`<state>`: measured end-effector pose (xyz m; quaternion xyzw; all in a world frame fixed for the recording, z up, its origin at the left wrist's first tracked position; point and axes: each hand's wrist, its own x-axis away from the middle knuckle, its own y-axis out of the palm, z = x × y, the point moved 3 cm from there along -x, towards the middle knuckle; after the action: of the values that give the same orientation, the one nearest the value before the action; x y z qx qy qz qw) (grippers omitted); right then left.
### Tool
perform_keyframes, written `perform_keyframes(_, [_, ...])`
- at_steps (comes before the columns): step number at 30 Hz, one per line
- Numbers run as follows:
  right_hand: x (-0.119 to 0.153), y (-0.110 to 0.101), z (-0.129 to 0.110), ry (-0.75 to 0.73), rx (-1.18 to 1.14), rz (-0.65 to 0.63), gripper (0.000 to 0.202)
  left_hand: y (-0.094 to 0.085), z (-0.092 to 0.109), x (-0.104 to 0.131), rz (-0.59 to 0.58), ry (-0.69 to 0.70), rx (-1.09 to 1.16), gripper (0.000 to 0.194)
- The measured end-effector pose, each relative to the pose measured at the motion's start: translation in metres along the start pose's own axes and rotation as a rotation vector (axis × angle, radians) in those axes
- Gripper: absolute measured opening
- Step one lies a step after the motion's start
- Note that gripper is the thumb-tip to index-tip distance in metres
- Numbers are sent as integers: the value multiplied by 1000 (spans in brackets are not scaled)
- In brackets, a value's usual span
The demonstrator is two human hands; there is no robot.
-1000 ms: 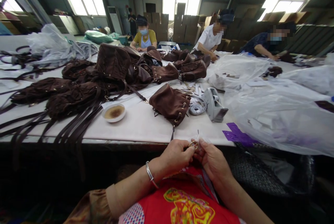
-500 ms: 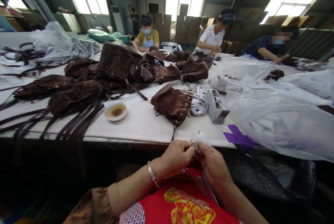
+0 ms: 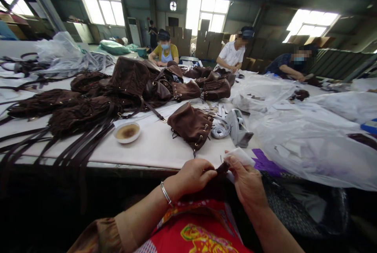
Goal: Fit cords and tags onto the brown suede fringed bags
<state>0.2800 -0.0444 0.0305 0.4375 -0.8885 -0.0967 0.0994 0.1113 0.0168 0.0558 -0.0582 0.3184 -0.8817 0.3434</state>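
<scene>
Just off the table's front edge, my left hand point(image 3: 198, 174) is closed on a short dark brown strap point(image 3: 222, 168). My right hand point(image 3: 246, 180) pinches a thin white sheet point(image 3: 242, 156), soft like tissue or foam, against the strap's other end. Part of the strap is hidden by my fingers. Beyond my hands lies a small brown drawstring bag point(image 3: 190, 124) with metal eyelets, a strap end hanging from its near side toward my left hand. Whether that strap is the one I hold cannot be made out.
A pile of brown bags point(image 3: 129, 82) with trailing straps covers the left and middle of the table. Near me are a white dish point(image 3: 127, 132) of brownish stuff, a tape roll point(image 3: 220, 128) and a grey dispenser point(image 3: 238, 129). Plastic sheeting point(image 3: 312, 143) spreads right. Several co-workers sit opposite.
My hands have drawn slightly apart, with more dark strap showing between them. The metal ring seen at my left fingertips no longer shows. The white sheet has shifted right, and the view has tilted up.
</scene>
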Motion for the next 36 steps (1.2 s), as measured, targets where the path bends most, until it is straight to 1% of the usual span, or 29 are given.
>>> perform_keyframes(2, [-2,0,-4,-57,41,4,29,0,1,-3,24,41,20,27])
perform_keyframes(5, [-2,3,-7,-92,72,-17,30,5,3,-7,36,87,87,26])
perform_keyframes(9, [-5,1,-10,-91,62,4,31,16,-4,-8,-13,-17,158,25])
perform_keyframes(12, [-8,-3,-10,-78,60,31,32,17,-4,-8,18,-38,213,32])
perform_keyframes(16, [-7,-9,-5,-37,79,11,35,12,5,-10,96,24,160,30])
perform_keyframes(19, [-5,-10,-1,-19,81,-16,35,10,10,-12,128,53,108,27])
perform_keyframes(27, [2,-7,10,47,77,-47,44,14,10,-18,189,19,76,30])
perform_keyframes(32, [4,-5,14,22,58,-60,45,17,10,-18,224,-9,75,33])
perform_keyframes(36, [4,-3,19,23,118,-70,42,17,10,-18,262,-2,75,28])
